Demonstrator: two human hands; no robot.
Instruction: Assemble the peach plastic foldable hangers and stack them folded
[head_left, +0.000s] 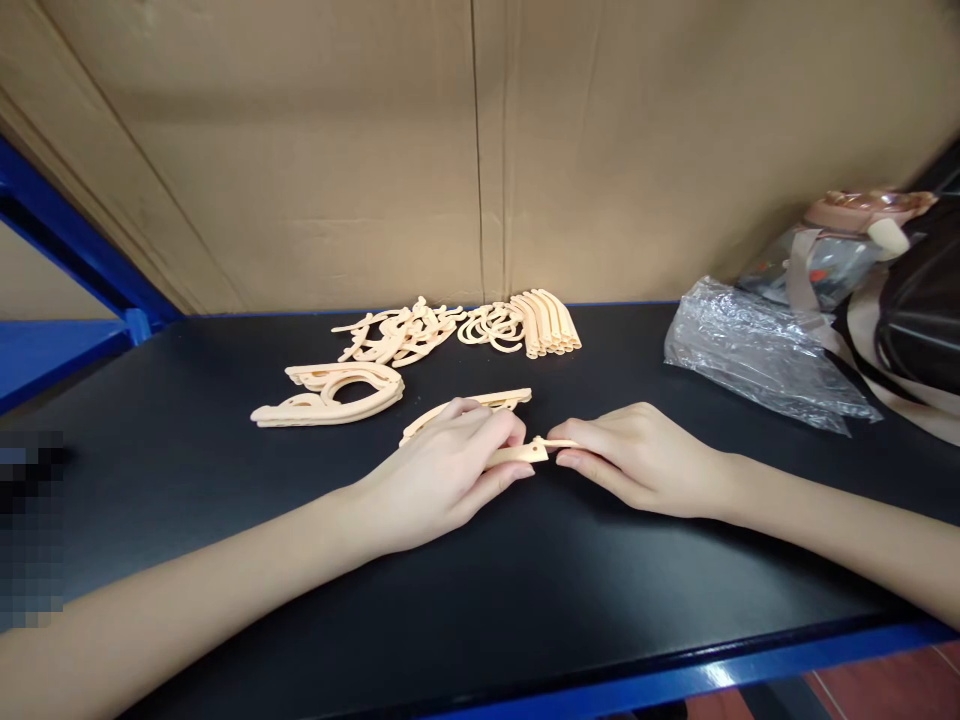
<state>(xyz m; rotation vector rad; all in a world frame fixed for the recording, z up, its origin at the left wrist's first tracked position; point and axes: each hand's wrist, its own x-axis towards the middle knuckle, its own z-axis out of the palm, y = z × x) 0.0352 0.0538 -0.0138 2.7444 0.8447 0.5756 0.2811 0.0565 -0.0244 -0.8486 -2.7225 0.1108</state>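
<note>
My left hand (442, 470) is closed on a flat beige plastic piece (531, 453) with a small hole near its end. Pinched in my right hand (645, 462) is a thin beige piece (561, 442), whose tip meets the end of the flat piece. Most of both pieces is hidden by my fingers. Just behind my left hand another curved beige piece (514, 397) lies on the black tabletop (480, 620), partly covered by that hand.
Stacked beige hanger-like parts (330, 410) lie at the left. Farther back are a loose pile of curved parts (401, 335), thin hooks (491, 328) and a row of curved tubes (551, 325). A clear plastic bag (750, 350) and a bottle (832, 260) stand right, before cardboard (337, 150).
</note>
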